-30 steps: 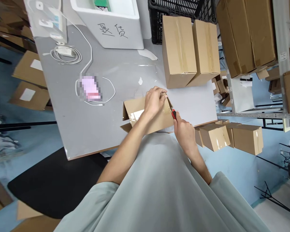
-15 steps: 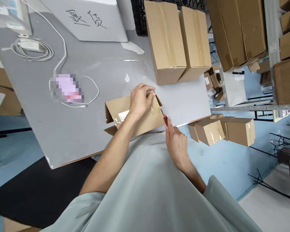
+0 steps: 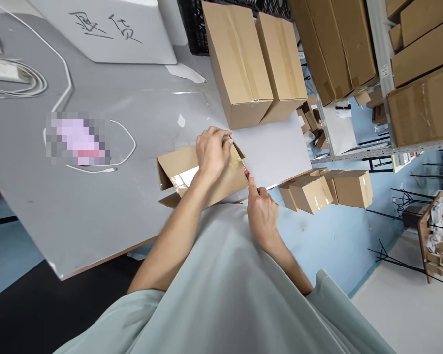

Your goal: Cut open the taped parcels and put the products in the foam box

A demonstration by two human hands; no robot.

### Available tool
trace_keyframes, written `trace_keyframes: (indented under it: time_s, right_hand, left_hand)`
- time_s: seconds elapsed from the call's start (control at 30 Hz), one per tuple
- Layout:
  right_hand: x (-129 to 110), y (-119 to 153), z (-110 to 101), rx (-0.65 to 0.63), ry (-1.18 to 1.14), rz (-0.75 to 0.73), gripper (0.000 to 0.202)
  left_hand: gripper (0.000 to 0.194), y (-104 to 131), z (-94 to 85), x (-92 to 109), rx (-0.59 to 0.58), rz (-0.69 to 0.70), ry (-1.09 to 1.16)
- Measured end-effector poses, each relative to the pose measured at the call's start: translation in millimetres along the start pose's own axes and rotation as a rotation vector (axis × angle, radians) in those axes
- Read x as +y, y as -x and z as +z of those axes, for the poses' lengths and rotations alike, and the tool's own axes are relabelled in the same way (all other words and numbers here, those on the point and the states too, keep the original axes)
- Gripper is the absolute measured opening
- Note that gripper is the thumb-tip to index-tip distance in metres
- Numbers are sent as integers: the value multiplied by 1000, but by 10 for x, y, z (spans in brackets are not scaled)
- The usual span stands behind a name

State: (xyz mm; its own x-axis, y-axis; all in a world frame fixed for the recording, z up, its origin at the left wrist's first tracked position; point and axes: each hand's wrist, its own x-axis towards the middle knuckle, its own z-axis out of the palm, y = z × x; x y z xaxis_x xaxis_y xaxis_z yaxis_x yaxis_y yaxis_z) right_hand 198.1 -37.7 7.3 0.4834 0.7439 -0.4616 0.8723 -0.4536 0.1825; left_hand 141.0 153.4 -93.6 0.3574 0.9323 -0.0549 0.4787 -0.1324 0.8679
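Note:
A brown cardboard box [image 3: 225,182] lies at the table's front edge, with flaps standing open at its left end and clear tape and a white label on top. My left hand [image 3: 213,153] grips the box's far right edge, fingers bent over it. In my right hand [image 3: 262,211] is a small red and black tool [image 3: 247,173] with a thin metal shaft. Its tip meets the taped right end of the box.
Two closed cartons [image 3: 239,64] stand at the back of the grey table [image 3: 96,211]. A white case [image 3: 114,29] with handwriting, a coiled white cable [image 3: 18,78] and a blurred-out pink object [image 3: 81,140] are further left. More boxes [image 3: 312,192] lie beyond the right edge.
The view has shifted, so the table items appear further left. The tool has moved slightly toward the box's far right corner. My left hand keeps its grip on the box.

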Motion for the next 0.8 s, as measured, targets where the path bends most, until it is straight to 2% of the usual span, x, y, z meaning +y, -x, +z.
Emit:
trace_keyframes:
  time_s: [0.13, 0.33, 0.5, 0.63, 0.8]
  right_hand:
    - [-22, 87, 36, 3, 12, 38, 84]
    - [-144, 8, 70, 37, 36, 65, 78]
    - [-98, 112, 53, 28, 28, 80, 76]
    - [-67, 195, 57, 45, -5, 101, 74]
    - [-147, 134, 18, 84, -52, 79, 72]
  left_hand:
    - [24, 61, 24, 20, 10, 10, 5]
    - [22, 29, 6, 12, 6, -6, 56]
    - [24, 49, 8, 1, -41, -17, 127]
    - [25, 106, 16, -5, -36, -12, 88]
    - [25, 129, 28, -19, -17, 9, 37]
